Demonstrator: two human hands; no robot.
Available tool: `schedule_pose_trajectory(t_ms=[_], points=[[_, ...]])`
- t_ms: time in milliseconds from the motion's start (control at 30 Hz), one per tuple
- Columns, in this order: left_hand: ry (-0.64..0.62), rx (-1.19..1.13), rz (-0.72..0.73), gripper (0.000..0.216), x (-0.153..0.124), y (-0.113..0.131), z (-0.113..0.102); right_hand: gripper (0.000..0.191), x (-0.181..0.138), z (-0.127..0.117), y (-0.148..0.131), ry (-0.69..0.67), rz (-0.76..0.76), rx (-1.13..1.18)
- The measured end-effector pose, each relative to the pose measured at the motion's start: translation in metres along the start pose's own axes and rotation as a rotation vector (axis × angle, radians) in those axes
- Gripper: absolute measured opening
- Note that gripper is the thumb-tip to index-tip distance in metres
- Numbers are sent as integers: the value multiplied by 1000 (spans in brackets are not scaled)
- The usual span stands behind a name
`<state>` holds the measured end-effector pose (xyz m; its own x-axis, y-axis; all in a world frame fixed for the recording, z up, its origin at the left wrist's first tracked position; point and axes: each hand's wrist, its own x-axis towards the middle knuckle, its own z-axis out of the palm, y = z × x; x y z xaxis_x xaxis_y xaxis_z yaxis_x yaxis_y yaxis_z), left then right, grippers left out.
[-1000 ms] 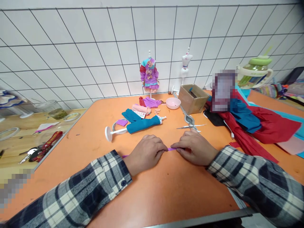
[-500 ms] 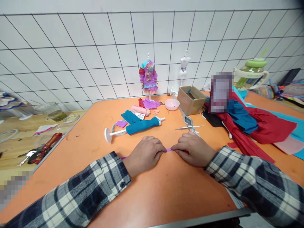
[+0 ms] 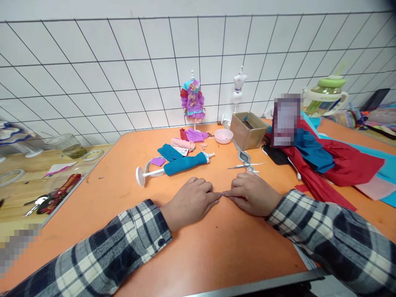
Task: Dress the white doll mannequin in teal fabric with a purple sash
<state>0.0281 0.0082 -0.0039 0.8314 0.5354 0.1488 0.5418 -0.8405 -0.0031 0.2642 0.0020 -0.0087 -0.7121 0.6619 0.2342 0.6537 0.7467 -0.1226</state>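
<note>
The fingertips (image 3: 216, 195) of both hands meet low in the middle of the frame. The left hand (image 3: 190, 202) and the right hand (image 3: 253, 194) lie knuckles up on the orange table (image 3: 123, 194), with the fingers bent and the tips pressed down together. A sliver of a purple strip (image 3: 222, 193) shows just where they touch, and the rest is hidden under the hands. I cannot tell whether the fingers pinch it or only hold it flat. Plaid sleeves (image 3: 324, 235) run from both wrists to the bottom corners. Just above the right hand lie scissors (image 3: 246, 166). Above the left hand a doll stand in a teal garment (image 3: 182, 163) lies on its side, with small pink and purple pieces beyond it. Further up stand a pink bowl (image 3: 223, 135), a cardboard box (image 3: 249, 130), a dressed mannequin (image 3: 192, 99) and a bare white mannequin (image 3: 239, 84) against the tiled wall. Red and teal cloth (image 3: 337, 165) is heaped at the right, under a green-lidded jug (image 3: 326, 95). At the far left a glass jar (image 3: 66, 144) sits on another table.
</note>
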Motion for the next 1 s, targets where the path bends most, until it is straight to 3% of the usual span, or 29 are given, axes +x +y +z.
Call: schedule_pose_trajectory(t_ms=[167, 300, 367, 533, 667, 833, 1000], points=[[-9, 41, 17, 31, 0, 0, -2, 23, 0, 3, 1, 58, 27, 54], [45, -14, 20, 29, -1, 0, -1, 21, -1, 4, 9, 252, 191, 203], [70, -33, 32, 28, -1, -1, 0, 20, -1, 3, 14, 285, 266, 237], [233, 13, 97, 18, -3, -2, -3, 20, 3, 2, 7, 77, 209, 335], [412, 74, 170, 17, -6, 1, -8, 29, 5, 0, -9, 46, 179, 573], [459, 70, 214, 21, -7, 2, -10, 24, 7, -1, -17, 16, 380, 873], [444, 89, 202, 24, -7, 2, -10, 26, 9, 1, -18, 11, 532, 1008]])
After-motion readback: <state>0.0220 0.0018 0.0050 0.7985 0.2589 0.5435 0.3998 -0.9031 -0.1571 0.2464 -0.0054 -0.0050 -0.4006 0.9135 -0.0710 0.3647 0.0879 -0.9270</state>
